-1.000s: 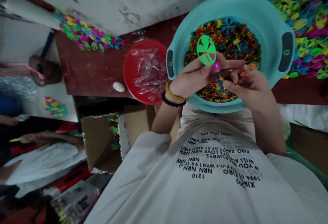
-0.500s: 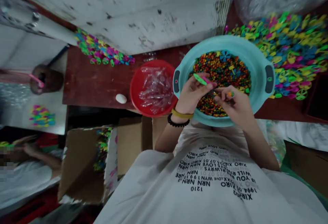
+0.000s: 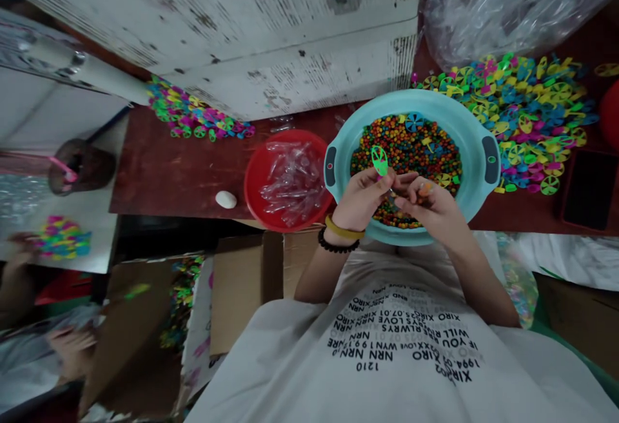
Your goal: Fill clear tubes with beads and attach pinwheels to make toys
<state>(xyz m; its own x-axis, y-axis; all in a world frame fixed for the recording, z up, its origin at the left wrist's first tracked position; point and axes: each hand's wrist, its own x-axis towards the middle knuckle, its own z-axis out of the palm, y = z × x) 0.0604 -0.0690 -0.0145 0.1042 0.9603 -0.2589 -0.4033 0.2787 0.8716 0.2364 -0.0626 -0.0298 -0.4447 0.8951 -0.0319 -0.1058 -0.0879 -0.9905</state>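
My left hand (image 3: pixel 362 198) is closed, pinching a small green spoked plastic wheel (image 3: pixel 380 159) with a bit of pink under it. The wheel stands up above the thumb and fingertips. My right hand (image 3: pixel 430 202) is closed close beside it, its fingertips meeting the left ones; what they grip is mostly hidden, and a small orange spot shows at its fingers. Both hands are over a light blue basin (image 3: pixel 474 152) holding many small multicoloured beads or candies (image 3: pixel 411 146), with a blue wheel (image 3: pixel 414 122) lying on top.
Left of the basin stands a red bowl (image 3: pixel 254 181) of clear plastic tubes (image 3: pixel 294 181). A white egg-shaped object (image 3: pixel 225 200) lies nearby. Colourful plastic pieces (image 3: pixel 532 113) are heaped at right, with a dark phone-like slab (image 3: pixel 587 189). Cardboard boxes (image 3: pixel 236 268) and another person's hand (image 3: pixel 72 345) are at lower left.
The green wheel has swung from lying tilted to standing upright in my left hand. My hands have drawn closer together. At left, a green piece now appears over the box beside the other person.
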